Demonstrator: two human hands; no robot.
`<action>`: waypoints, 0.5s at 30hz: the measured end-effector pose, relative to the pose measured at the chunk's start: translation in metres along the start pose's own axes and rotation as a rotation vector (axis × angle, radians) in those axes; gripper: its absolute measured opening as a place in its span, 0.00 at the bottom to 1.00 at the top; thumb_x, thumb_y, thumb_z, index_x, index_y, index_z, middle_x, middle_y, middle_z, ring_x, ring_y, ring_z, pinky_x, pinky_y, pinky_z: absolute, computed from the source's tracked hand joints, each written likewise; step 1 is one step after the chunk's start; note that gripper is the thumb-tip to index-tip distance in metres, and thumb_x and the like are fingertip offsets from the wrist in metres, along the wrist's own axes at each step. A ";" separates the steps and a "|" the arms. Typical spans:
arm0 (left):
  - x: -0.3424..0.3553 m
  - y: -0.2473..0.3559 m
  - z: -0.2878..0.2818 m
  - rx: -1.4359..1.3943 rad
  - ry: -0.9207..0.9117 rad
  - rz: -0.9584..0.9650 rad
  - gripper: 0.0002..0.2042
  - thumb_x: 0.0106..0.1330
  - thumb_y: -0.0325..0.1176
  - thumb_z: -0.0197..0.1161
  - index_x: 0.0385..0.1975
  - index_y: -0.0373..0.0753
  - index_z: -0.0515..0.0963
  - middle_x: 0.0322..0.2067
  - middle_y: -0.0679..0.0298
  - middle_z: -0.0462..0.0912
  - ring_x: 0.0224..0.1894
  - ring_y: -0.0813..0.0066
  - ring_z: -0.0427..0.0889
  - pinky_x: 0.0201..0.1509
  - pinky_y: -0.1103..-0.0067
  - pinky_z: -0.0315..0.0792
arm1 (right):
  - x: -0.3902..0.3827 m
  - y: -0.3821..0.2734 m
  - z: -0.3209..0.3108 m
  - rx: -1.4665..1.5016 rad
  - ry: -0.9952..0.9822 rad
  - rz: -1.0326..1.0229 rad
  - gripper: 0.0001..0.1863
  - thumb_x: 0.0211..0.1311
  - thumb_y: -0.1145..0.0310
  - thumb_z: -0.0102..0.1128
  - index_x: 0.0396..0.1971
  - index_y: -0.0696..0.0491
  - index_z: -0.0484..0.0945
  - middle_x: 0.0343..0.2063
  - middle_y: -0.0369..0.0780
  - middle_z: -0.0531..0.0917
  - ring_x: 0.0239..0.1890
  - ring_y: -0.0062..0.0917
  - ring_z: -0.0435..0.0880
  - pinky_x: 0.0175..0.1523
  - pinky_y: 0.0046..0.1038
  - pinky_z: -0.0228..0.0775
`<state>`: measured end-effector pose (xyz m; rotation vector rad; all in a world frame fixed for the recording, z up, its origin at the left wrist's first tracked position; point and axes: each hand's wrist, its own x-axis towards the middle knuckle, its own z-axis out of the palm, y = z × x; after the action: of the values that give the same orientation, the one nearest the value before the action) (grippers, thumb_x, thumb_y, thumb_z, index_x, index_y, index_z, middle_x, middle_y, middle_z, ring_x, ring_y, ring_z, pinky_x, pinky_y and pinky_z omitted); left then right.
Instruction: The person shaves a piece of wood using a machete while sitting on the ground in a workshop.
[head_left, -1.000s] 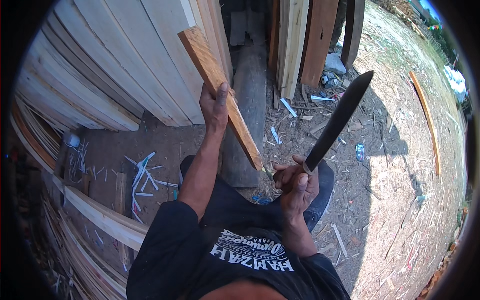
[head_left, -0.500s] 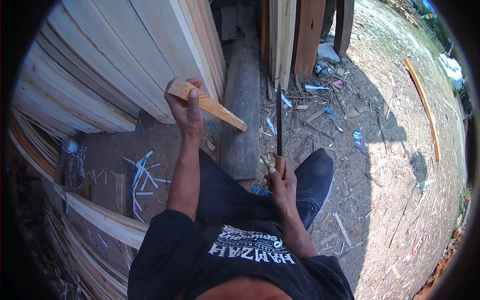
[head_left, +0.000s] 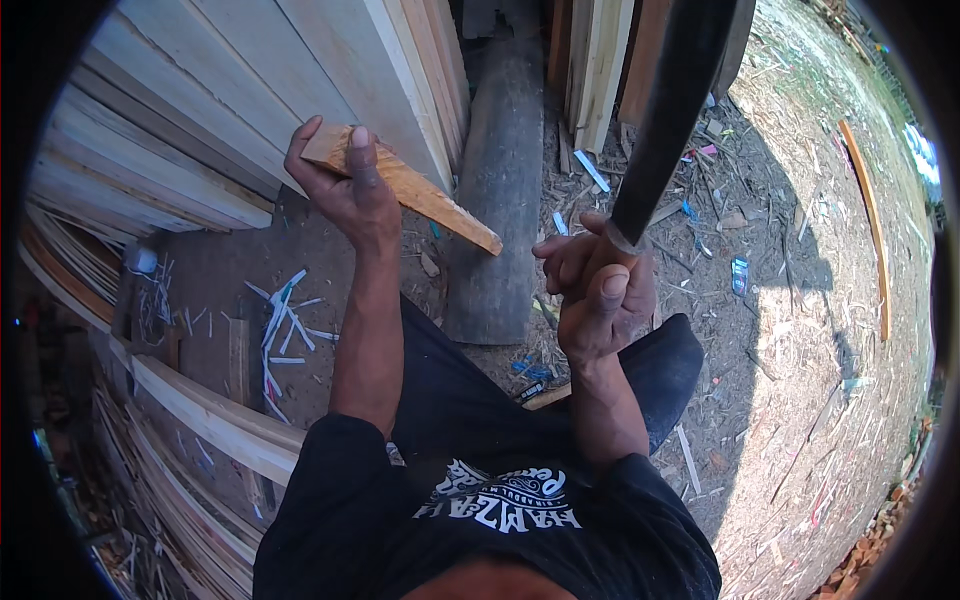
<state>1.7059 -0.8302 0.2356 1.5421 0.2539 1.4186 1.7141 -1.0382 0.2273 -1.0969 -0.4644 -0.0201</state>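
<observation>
My left hand [head_left: 352, 190] grips the thick end of a wooden wedge [head_left: 430, 198], thumb on top. The wedge tapers toward the right, its thin tip over a dark weathered plank [head_left: 494, 180] on the ground. In my right hand [head_left: 598, 290] is a machete [head_left: 672, 110] with a dark, broad blade, raised toward my view and pointing up and slightly right. My thumb and some fingers show around the handle, which is mostly hidden by the hand. The blade is apart from the wedge.
Pale boards [head_left: 250, 70] lean at the upper left, more timber [head_left: 600, 80] stands upright beyond the plank. Wood strips [head_left: 290, 315] lie on the ground at left. Chips and litter cover the ground at right, with a long orange-brown batten [head_left: 868, 220]. A pale beam [head_left: 215, 415] runs at lower left.
My right hand has lifted the machete, swinging its blade up toward my view and to the right. My left hand has shifted slightly left and up, with the wedge still in it.
</observation>
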 end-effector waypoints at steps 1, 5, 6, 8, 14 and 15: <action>0.001 -0.004 0.004 0.005 0.029 -0.002 0.23 0.63 0.41 0.60 0.49 0.39 0.57 0.26 0.58 0.72 0.26 0.71 0.74 0.33 0.73 0.77 | 0.000 0.017 0.001 0.151 0.015 -0.225 0.18 0.65 0.56 0.54 0.38 0.58 0.74 0.18 0.34 0.77 0.19 0.14 0.72 0.25 0.21 0.64; 0.012 -0.011 0.022 0.035 0.062 0.029 0.25 0.62 0.47 0.61 0.48 0.39 0.58 0.22 0.59 0.71 0.23 0.73 0.73 0.28 0.74 0.76 | -0.072 0.219 -0.064 -0.894 -0.201 0.353 0.22 0.62 0.52 0.54 0.32 0.60 0.74 0.17 0.48 0.75 0.17 0.32 0.76 0.27 0.30 0.68; 0.010 -0.012 0.021 0.042 0.063 0.023 0.25 0.62 0.47 0.61 0.48 0.39 0.58 0.22 0.59 0.71 0.23 0.73 0.73 0.28 0.74 0.76 | -0.083 0.230 -0.067 -0.894 -0.206 0.361 0.22 0.62 0.52 0.54 0.32 0.60 0.74 0.17 0.48 0.75 0.17 0.32 0.76 0.27 0.30 0.68; 0.008 -0.011 0.018 -0.032 0.044 0.014 0.26 0.62 0.47 0.61 0.48 0.36 0.59 0.23 0.62 0.72 0.23 0.77 0.74 0.25 0.80 0.75 | -0.090 0.219 -0.064 -0.552 -0.124 0.892 0.26 0.61 0.48 0.54 0.32 0.62 0.74 0.12 0.39 0.69 0.12 0.25 0.73 0.21 0.30 0.69; 0.029 -0.022 0.020 0.015 0.050 0.053 0.23 0.62 0.45 0.62 0.45 0.37 0.60 0.22 0.57 0.72 0.20 0.71 0.75 0.23 0.74 0.76 | 0.002 0.101 -0.016 -0.064 0.015 0.245 0.27 0.64 0.48 0.50 0.31 0.62 0.73 0.11 0.34 0.66 0.13 0.20 0.70 0.26 0.25 0.70; 0.034 -0.034 0.019 0.037 0.061 0.150 0.21 0.62 0.44 0.62 0.42 0.36 0.62 0.22 0.57 0.72 0.20 0.70 0.75 0.23 0.74 0.76 | -0.004 0.114 -0.020 -0.067 0.015 0.244 0.27 0.64 0.48 0.50 0.31 0.62 0.73 0.11 0.34 0.66 0.13 0.20 0.70 0.26 0.25 0.70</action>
<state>1.7466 -0.7989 0.2355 1.5766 0.2047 1.5878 1.7447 -1.0031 0.1209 -1.2125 -0.3159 0.1712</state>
